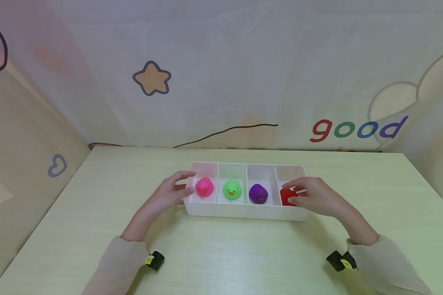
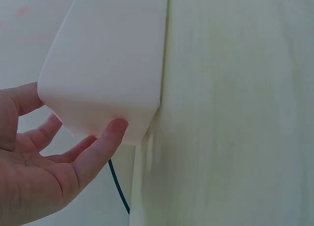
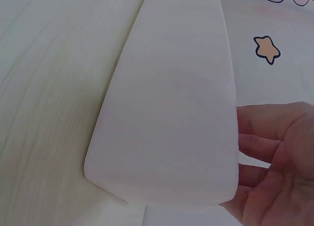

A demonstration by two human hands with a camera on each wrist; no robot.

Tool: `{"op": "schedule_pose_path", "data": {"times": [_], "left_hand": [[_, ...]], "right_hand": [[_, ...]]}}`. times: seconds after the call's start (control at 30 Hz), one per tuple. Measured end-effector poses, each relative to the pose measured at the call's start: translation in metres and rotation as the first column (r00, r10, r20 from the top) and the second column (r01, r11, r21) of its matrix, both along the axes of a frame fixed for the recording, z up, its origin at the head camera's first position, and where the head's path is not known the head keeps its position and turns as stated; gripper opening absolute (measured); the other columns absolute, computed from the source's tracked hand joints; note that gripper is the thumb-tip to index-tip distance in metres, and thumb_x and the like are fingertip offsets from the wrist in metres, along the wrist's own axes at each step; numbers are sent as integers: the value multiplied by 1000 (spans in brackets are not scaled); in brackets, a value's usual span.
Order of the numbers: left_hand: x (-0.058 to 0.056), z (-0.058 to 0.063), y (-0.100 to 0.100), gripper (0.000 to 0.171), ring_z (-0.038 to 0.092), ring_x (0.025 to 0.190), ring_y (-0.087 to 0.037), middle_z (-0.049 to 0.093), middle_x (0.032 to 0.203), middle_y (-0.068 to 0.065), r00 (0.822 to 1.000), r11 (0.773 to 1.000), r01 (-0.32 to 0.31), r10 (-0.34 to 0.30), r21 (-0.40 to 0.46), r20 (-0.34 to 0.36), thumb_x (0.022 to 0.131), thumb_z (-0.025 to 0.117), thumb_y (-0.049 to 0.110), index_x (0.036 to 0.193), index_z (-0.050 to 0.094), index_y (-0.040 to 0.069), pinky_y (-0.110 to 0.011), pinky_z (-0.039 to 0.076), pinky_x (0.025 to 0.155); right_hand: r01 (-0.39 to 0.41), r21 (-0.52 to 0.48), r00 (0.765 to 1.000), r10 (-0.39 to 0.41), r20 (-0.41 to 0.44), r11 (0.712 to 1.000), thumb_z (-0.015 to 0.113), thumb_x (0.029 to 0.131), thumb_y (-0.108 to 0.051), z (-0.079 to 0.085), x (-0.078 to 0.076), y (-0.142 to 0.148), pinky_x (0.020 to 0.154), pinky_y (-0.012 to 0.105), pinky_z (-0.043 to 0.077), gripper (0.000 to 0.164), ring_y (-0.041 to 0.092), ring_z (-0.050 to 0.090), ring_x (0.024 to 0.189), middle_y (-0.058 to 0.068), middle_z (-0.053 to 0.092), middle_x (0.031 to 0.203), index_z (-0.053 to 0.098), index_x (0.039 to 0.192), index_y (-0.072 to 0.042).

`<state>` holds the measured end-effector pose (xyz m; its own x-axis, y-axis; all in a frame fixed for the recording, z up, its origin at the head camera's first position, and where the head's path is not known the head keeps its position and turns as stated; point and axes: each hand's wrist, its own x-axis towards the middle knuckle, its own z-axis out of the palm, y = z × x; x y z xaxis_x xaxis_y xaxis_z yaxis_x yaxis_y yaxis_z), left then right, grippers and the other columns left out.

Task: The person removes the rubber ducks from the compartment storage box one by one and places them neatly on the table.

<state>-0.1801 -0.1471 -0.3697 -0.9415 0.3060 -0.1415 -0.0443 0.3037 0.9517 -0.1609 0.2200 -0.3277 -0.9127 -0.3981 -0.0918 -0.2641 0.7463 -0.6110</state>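
Observation:
A white four-section tray stands on the table. Its left section holds a pink toy duck, the one beside it a green toy duck. A purple toy duck lies tilted in the third. At the tray's left end my left hand rests relaxed fingers against the end wall and rim. My right hand reaches into the rightmost section and pinches a red toy, partly hidden by thumb and fingers. In the right wrist view, the tray's wall hides the fingertips of my right hand.
The pale wooden table spreads around the tray. Behind it hangs a printed cloth backdrop with a star and the word "good". Small black devices hang at both sleeve cuffs.

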Motion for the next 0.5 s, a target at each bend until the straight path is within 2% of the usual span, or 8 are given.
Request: {"op": "schedule_pose_path", "data": {"times": [0.23, 0.5], "left_hand": [[0, 0, -2, 49, 41, 122, -38, 32, 140, -14, 999, 1000, 26, -26, 7, 26, 89, 58, 12, 134, 41, 11, -43, 52, 80], [-1, -1, -3, 50, 39, 123, -38, 32, 140, -14, 999, 1000, 27, -27, 13, 42, 88, 59, 13, 134, 41, 11, -44, 52, 79]], "right_hand": [[-57, 202, 998, 62, -18, 978, 66, 79, -2, 4, -6, -14, 71, 36, 53, 24, 25, 58, 84, 12, 65, 93, 66, 103, 3], [-85, 332, 996, 90, 0, 939, 72, 71, 1, 9, -14, -24, 71, 38, 53, 24, 22, 58, 78, 9, 66, 85, 68, 95, 1]]}}
